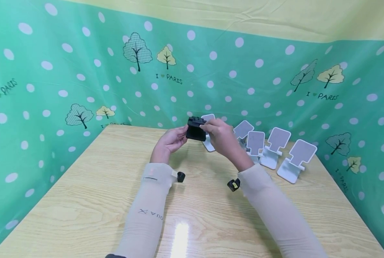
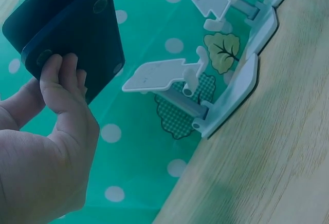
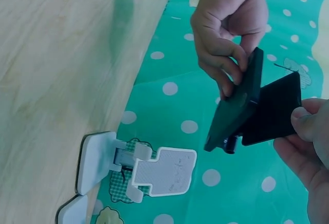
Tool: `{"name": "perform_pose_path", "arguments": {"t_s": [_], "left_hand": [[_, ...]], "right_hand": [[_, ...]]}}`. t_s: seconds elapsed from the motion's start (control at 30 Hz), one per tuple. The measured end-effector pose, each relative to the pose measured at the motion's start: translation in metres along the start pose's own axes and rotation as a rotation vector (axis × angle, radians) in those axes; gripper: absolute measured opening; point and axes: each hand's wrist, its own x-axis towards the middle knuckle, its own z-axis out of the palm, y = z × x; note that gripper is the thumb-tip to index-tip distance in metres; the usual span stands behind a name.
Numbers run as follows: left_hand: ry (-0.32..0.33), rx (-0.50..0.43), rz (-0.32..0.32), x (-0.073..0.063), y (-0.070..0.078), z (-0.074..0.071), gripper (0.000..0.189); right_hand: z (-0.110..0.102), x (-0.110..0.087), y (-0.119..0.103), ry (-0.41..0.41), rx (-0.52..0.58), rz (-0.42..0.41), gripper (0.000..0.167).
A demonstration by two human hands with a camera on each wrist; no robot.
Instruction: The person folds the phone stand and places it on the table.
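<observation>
Both hands hold a black folding phone stand [image 1: 196, 134] in the air over the far part of the table. My left hand [image 1: 171, 141] grips the thicker square base [image 3: 237, 103], its fingers curled against the flat underside [image 2: 97, 41] with round pads at the corners. With thumb and fingers, my right hand [image 1: 222, 138] pinches the thinner plate [image 3: 280, 106] by its edge. In the right wrist view the two plates stand apart at an angle, with a dark hinge piece [image 3: 230, 144] at their lower end.
Several white phone stands with grey pads stand unfolded at the back right, among them a far right one [image 1: 303, 152] and one [image 1: 208, 142] just behind my right hand. The wooden table [image 1: 82, 193] meets a green dotted cloth [image 1: 192, 71] at its back edge.
</observation>
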Motion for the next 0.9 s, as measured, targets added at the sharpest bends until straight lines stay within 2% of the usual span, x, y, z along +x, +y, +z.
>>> {"name": "perform_pose_path", "arguments": {"t_s": [0.33, 0.57, 0.9], "left_hand": [[-0.012, -0.011, 0.013, -0.003, 0.002, 0.001, 0.010], [-0.015, -0.037, 0.017, -0.004, 0.003, 0.001, 0.012], [-0.006, -0.079, 0.029, -0.003, 0.003, -0.002, 0.015]], "right_hand": [[0.006, -0.004, 0.000, 0.028, -0.006, -0.046, 0.033], [0.007, -0.006, -0.003, -0.021, -0.016, -0.032, 0.034], [0.012, -0.008, -0.004, -0.038, -0.053, -0.038, 0.032]]}}
